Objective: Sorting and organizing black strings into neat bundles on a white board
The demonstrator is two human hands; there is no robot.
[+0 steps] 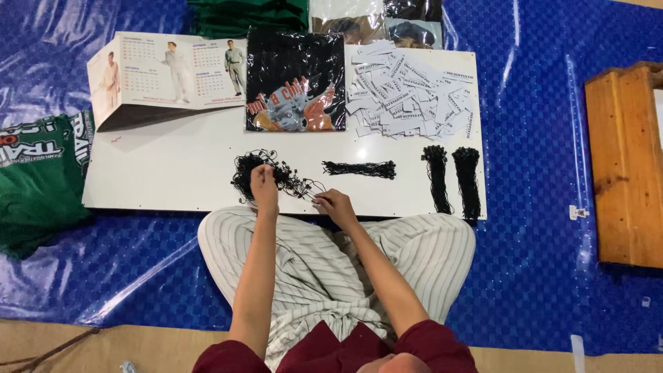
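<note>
Our left hand (264,185) pinches the tangled strings (259,173) near the board's (173,173) front edge, while our right hand (333,205), just right, grips one strand trailing toward it.

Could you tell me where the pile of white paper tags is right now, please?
In the head view, the paper tags lie on the white board's far right corner, right of the black bagged shirt and beyond the black string bundles.

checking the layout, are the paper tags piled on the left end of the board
No, the paper tags lie at the far right of the white board, beside the black shirt.
</note>
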